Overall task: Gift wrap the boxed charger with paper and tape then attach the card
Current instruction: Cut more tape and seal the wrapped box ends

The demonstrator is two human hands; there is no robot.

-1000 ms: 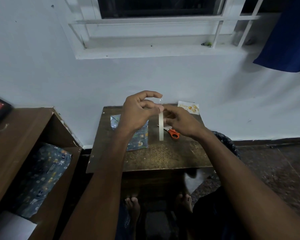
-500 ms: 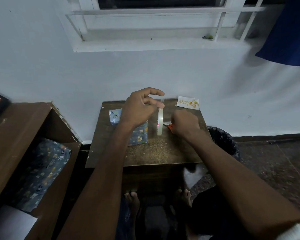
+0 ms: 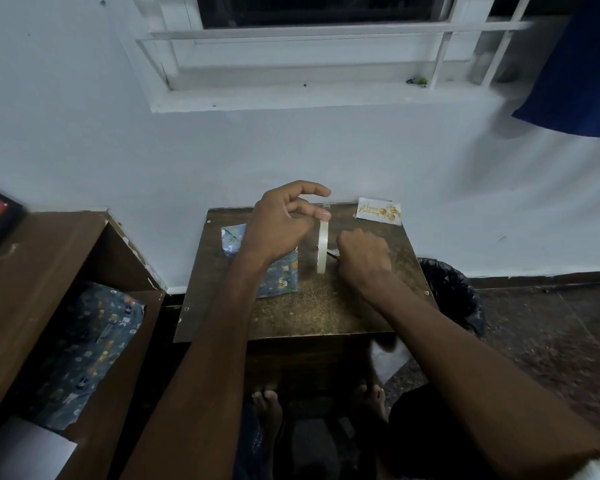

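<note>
On the small brown table (image 3: 326,313) lies the box wrapped in blue patterned paper (image 3: 278,275), partly behind my left wrist. My left hand (image 3: 281,223) is raised above it and pinches the top of a clear tape roll (image 3: 323,247), which hangs edge-on. My right hand (image 3: 362,256) is down on the table just right of the roll, its fingers curled over the scissors (image 3: 334,253), of which only a sliver of blade and orange handle shows. A white birthday card (image 3: 378,211) lies at the table's far right corner.
A brown shelf unit (image 3: 49,271) stands to the left, with a roll of the same blue paper (image 3: 87,348) and a white sheet (image 3: 21,452) inside. A black bin (image 3: 454,292) sits right of the table. The white wall is right behind the table. My bare feet are under it.
My right hand let go of the tape near my left hand, dropped to the table and closed over the scissors. My left hand keeps holding the tape roll up.
</note>
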